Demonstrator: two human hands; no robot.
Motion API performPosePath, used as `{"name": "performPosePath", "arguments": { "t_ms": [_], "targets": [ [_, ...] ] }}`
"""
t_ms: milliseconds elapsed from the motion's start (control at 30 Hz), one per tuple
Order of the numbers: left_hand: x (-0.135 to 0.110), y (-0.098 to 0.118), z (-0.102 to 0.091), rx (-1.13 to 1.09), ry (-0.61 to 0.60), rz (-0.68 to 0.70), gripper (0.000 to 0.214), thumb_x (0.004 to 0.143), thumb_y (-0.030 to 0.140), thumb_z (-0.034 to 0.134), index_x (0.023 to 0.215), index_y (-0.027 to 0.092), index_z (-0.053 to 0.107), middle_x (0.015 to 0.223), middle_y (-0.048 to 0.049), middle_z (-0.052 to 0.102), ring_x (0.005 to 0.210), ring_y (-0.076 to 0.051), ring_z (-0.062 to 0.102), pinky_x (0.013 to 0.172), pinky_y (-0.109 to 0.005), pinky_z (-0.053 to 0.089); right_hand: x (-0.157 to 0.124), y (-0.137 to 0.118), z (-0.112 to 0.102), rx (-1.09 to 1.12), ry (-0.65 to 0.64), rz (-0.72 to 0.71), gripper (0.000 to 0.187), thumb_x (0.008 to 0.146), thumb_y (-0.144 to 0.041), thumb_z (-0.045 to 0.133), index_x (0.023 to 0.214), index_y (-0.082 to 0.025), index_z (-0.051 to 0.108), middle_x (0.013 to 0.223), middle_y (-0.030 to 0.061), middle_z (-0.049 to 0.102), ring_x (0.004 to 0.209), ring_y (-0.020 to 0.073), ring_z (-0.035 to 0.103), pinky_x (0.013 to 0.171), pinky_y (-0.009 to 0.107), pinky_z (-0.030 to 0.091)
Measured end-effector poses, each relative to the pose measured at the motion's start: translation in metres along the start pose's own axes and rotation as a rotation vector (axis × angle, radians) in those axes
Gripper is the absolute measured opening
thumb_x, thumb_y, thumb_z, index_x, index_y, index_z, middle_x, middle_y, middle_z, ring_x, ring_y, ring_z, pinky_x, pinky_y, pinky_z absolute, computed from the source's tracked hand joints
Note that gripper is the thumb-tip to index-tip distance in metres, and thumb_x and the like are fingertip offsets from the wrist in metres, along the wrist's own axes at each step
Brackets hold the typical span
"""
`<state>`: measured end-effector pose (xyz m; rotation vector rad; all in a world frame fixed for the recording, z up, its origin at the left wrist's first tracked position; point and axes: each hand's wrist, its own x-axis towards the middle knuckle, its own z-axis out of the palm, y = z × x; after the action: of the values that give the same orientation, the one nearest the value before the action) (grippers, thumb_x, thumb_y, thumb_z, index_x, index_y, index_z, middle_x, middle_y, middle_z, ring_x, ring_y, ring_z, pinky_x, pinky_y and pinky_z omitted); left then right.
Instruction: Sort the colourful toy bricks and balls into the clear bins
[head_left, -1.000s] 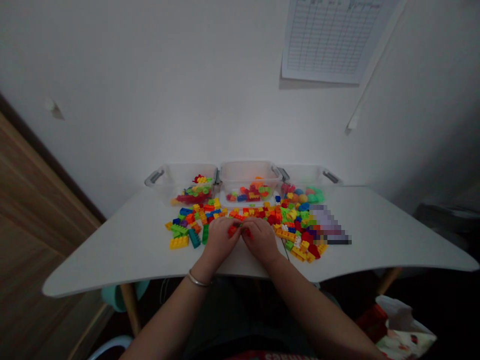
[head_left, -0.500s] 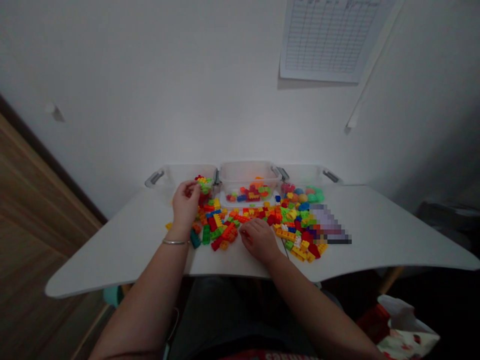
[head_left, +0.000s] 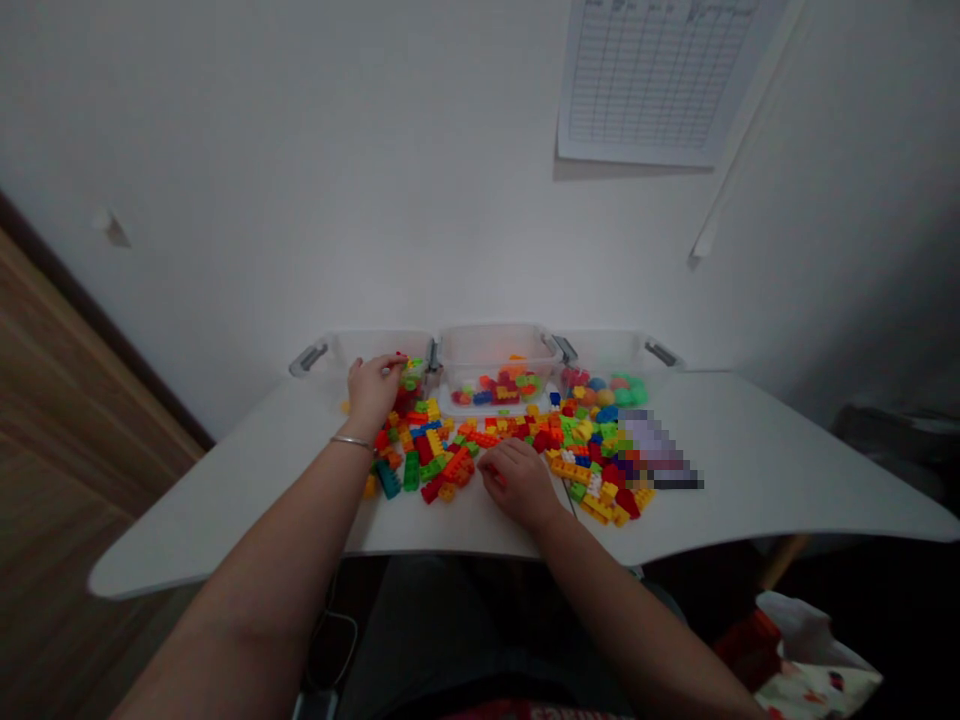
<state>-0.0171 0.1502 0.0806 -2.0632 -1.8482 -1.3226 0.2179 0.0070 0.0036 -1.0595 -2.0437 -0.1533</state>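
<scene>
Nearest you, your lap and two bare forearms come in from below, with a patterned bag (head_left: 821,680) low on your right. Ahead is a white table (head_left: 247,510) with a curved front edge.

Your right hand (head_left: 519,482) rests low over the table, just beyond that edge, its fingers curled inward with the tips close together; whether they pinch anything, you cannot tell. An orange brick (head_left: 459,464) lies just to the left of those fingertips, apart from them. It belongs to a loose spread of toy bricks (head_left: 433,443) in many colours, running across the table on both sides of this hand. Further left in the spread lie a green brick (head_left: 411,470) and a teal brick (head_left: 388,479). To the right, beside the bricks, a flat object (head_left: 652,445) is masked by coarse pixels.

Farther away, your left hand (head_left: 373,393), with a bracelet (head_left: 352,441) at the wrist, is raised at the left bin (head_left: 352,345). Its fingers are bent and nearly together; a bit of red shows at their tips, but you cannot tell if it is held or lies behind. Yellow and green pieces (head_left: 412,368) sit just right of and below those tips.

Level with it stand the middle bin (head_left: 480,345), partly filled with bricks, and the right bin (head_left: 607,348), holding rounded pieces (head_left: 604,397). Behind, a gridded sheet (head_left: 637,90) hangs on the wall (head_left: 300,150).
</scene>
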Motion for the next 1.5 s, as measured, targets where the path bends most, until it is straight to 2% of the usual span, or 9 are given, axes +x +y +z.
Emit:
{"name": "performPosePath", "arguments": {
  "t_ms": [267,400,533,700,867,967,1133,1267,1500],
  "targets": [
    [-0.012,0.008,0.004,0.26,-0.009,0.034,0.038,0.088,0.037,0.039,0.088,0.023,0.074,0.092,-0.0095,0.074,0.097,-0.027,0.062,0.108,-0.054,0.026,0.0,0.001,0.001,0.022,-0.02,0.013,0.014,0.083,-0.013,0.053,0.08,-0.022,0.063,0.078,0.0031,0.067,0.08,0.0186,0.057,0.078,0.032,0.046],
    [-0.01,0.006,0.002,0.272,-0.045,0.068,0.04,0.089,0.039,0.037,0.09,0.024,0.074,0.094,-0.0094,0.074,0.097,-0.027,0.061,0.108,-0.055,0.026,0.0,0.002,0.001,0.029,-0.036,0.015,0.013,0.084,-0.015,0.054,0.081,-0.022,0.064,0.078,0.0032,0.067,0.081,0.0186,0.057,0.08,0.032,0.046],
    [-0.01,0.003,-0.001,0.202,-0.093,0.094,0.04,0.091,0.038,0.035,0.1,0.026,0.073,0.108,-0.0077,0.072,0.11,-0.029,0.059,0.11,-0.061,0.019,0.0,0.002,0.0,0.019,-0.045,0.033,0.013,0.083,-0.014,0.055,0.081,-0.022,0.064,0.077,0.0032,0.067,0.082,0.0189,0.057,0.08,0.032,0.046],
    [-0.02,0.005,-0.007,0.109,-0.149,0.12,0.043,0.091,0.041,0.039,0.126,0.03,0.06,0.137,-0.0035,0.056,0.139,-0.033,0.032,0.112,-0.066,0.013,0.001,0.001,-0.002,0.003,-0.048,0.068,0.014,0.081,-0.012,0.055,0.08,-0.022,0.065,0.079,0.0033,0.067,0.081,0.0189,0.057,0.077,0.031,0.045],
    [-0.062,0.023,-0.013,0.114,-0.127,0.067,0.051,0.094,0.038,0.03,0.14,0.023,0.045,0.144,-0.0085,0.049,0.14,-0.032,0.032,0.112,-0.063,0.017,0.001,0.003,-0.002,-0.063,0.029,0.141,0.01,0.08,-0.014,0.058,0.08,-0.021,0.065,0.08,0.0038,0.068,0.086,0.0213,0.057,0.083,0.035,0.043],
    [-0.107,0.038,-0.013,0.155,-0.193,0.14,0.049,0.09,0.04,0.042,0.137,0.026,0.049,0.146,-0.0072,0.047,0.14,-0.034,0.031,0.114,-0.064,0.015,0.001,0.003,-0.003,-0.09,0.064,0.2,0.009,0.08,-0.015,0.058,0.081,-0.022,0.065,0.08,0.004,0.067,0.086,0.0221,0.056,0.087,0.038,0.041],
    [-0.169,0.056,-0.006,0.179,-0.324,0.316,0.044,0.088,0.035,0.048,0.132,0.028,0.054,0.146,-0.0059,0.047,0.138,-0.034,0.035,0.112,-0.067,0.015,0.002,0.003,-0.004,-0.108,0.075,0.24,0.012,0.079,-0.014,0.055,0.082,-0.021,0.065,0.081,0.005,0.067,0.086,0.023,0.056,0.087,0.039,0.04],
    [-0.178,0.061,0.0,0.174,-0.332,0.424,0.042,0.087,0.032,0.052,0.128,0.026,0.057,0.143,-0.0071,0.051,0.138,-0.032,0.037,0.114,-0.063,0.018,0.002,0.004,-0.002,-0.113,0.071,0.277,0.014,0.08,-0.015,0.055,0.086,-0.021,0.066,0.083,0.0056,0.068,0.089,0.0237,0.057,0.088,0.04,0.04],
    [-0.172,0.061,0.005,0.185,-0.291,0.4,0.037,0.086,0.032,0.053,0.12,0.024,0.064,0.132,-0.0088,0.06,0.129,-0.033,0.047,0.114,-0.061,0.021,0.002,0.005,-0.001,-0.119,0.019,0.325,0.015,0.081,-0.015,0.054,0.088,-0.019,0.067,0.087,0.0073,0.069,0.091,0.0245,0.057,0.089,0.04,0.041]
  ]
}}
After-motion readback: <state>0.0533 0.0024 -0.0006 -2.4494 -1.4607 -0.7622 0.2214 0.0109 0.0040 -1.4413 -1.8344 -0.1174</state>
